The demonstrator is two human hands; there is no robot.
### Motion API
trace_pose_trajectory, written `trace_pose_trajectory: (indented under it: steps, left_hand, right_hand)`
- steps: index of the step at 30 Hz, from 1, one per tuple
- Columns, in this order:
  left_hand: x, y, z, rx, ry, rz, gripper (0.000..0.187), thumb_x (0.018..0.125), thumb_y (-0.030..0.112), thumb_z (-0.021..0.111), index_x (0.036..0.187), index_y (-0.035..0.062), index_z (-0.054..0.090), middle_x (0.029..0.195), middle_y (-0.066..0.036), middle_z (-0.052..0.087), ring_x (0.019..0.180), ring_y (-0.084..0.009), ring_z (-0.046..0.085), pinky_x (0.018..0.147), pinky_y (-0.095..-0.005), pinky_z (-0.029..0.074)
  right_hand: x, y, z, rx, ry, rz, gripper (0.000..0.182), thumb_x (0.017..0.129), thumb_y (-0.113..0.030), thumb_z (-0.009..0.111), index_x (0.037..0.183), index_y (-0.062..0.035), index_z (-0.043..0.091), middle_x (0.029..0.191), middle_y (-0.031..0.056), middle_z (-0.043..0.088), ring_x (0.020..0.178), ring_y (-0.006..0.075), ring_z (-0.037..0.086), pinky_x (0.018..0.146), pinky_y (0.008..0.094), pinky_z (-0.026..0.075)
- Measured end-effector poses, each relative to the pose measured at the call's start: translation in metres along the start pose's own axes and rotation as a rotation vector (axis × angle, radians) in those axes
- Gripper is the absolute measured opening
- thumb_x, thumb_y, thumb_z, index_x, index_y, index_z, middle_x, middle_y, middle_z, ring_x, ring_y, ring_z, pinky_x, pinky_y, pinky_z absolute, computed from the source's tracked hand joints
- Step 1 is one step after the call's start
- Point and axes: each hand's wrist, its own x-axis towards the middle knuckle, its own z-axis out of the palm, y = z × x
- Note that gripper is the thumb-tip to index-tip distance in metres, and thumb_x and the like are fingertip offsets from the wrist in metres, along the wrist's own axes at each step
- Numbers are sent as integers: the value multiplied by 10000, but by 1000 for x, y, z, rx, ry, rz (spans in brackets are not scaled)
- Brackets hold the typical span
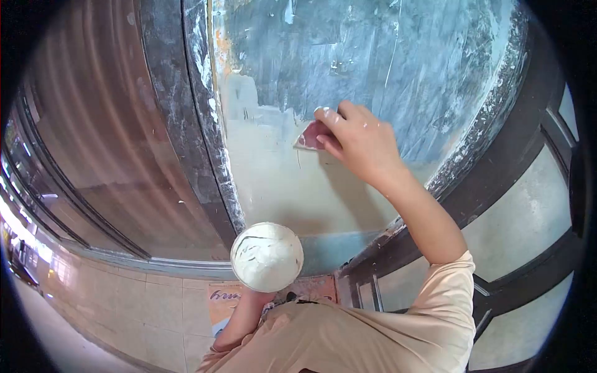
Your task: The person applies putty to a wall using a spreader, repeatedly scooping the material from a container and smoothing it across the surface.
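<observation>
My right hand (367,140), with white smears on its fingers, pinches a reddish putty spreader (311,137). The spreader's edge is against the wall panel (360,68), where the bluish-grey upper surface meets a band of pale, smooth putty (280,180). Low in front of my body, my left hand (258,296) supports a round white bowl (235,272) from below; most of its fingers are hidden under it. White putty (267,258) with uneven ridges fills the bowl.
A dark frame strip (171,105) with white smears borders the panel on the left, beside brown, curtain-like glazing (106,118). At the right is a dark-framed door (516,205) with pale panes. Below lie floor tiles (149,304) and an orange printed sheet (224,295).
</observation>
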Motion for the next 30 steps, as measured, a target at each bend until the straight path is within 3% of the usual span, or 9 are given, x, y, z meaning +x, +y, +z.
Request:
trace_pose_trajectory:
  steps: [5, 12, 15, 22, 24, 25, 27, 28, 30]
  left_hand:
    - [1, 3, 5, 70, -59, -24, 541, 959, 442, 406, 1420, 165, 353, 1414, -67, 443, 1256, -265, 473, 1020, -455, 428]
    - [-4, 2, 23, 376, 71, 67, 583, 952, 501, 370, 1415, 147, 360, 1414, -90, 442, 1265, -297, 461, 1042, -493, 401]
    - [0, 5, 15, 2, -77, -16, 541, 965, 449, 385, 1422, 163, 350, 1418, -67, 435, 1265, -268, 460, 1028, -455, 418]
    - [0, 5, 5, 117, -40, 12, 558, 958, 462, 393, 1423, 157, 349, 1425, -67, 426, 1268, -259, 457, 1036, -445, 409]
    - [1, 2, -5, 1177, -223, 415, 562, 959, 444, 415, 1435, 157, 329, 1438, -63, 408, 1288, -247, 433, 1049, -433, 394]
    - [1, 5, -3, 1177, -222, 417, 562, 959, 444, 415, 1435, 157, 329, 1438, -63, 408, 1288, -247, 433, 1049, -433, 394]
    - [-1, 10, 2, 35, -112, -45, 553, 965, 412, 430, 1441, 154, 317, 1449, -56, 392, 1313, -233, 398, 1065, -415, 373]
    - [-1, 10, -2, 36, -110, -50, 553, 965, 412, 430, 1441, 154, 317, 1449, -56, 392, 1313, -233, 398, 1065, -415, 373]
    - [2, 11, -7, 1251, -118, 269, 551, 964, 417, 433, 1438, 157, 325, 1445, -52, 398, 1308, -233, 404, 1062, -415, 377]
  right_hand:
    - [19, 8, -24, 19, 235, 79, 313, 804, -267, 670, 1096, -192, 585, 889, 53, 556, 805, 258, 611, 576, 398, 519]
    - [22, 4, -10, -14, 137, 26, 291, 803, -263, 667, 1072, -182, 589, 902, 60, 566, 846, 271, 614, 600, 414, 523]
    - [30, 6, -32, 5, 187, 82, 301, 801, -263, 666, 1079, -183, 584, 910, 64, 571, 836, 268, 621, 600, 420, 520]
    - [35, 5, -24, -56, 154, -21, 291, 796, -257, 669, 1070, -202, 588, 859, 45, 573, 814, 252, 626, 587, 408, 521]
    - [40, 7, -38, -16, 214, 69, 279, 796, -245, 668, 1058, -198, 587, 849, 44, 567, 814, 257, 624, 585, 405, 523]
    - [39, 5, -39, -5, 218, 35, 274, 797, -241, 668, 1056, -201, 588, 856, 41, 569, 812, 255, 625, 576, 399, 520]
    - [34, -2, -23, -33, 170, -31, 277, 797, -243, 668, 1059, -204, 588, 868, 38, 574, 810, 249, 626, 573, 394, 518]
    - [33, -4, -16, -63, 123, -96, 279, 797, -244, 668, 1062, -206, 589, 880, 35, 579, 808, 242, 626, 570, 388, 516]
    - [37, -1, -19, -82, 110, -89, 283, 796, -244, 669, 1064, -208, 588, 886, 39, 575, 807, 240, 624, 568, 383, 520]
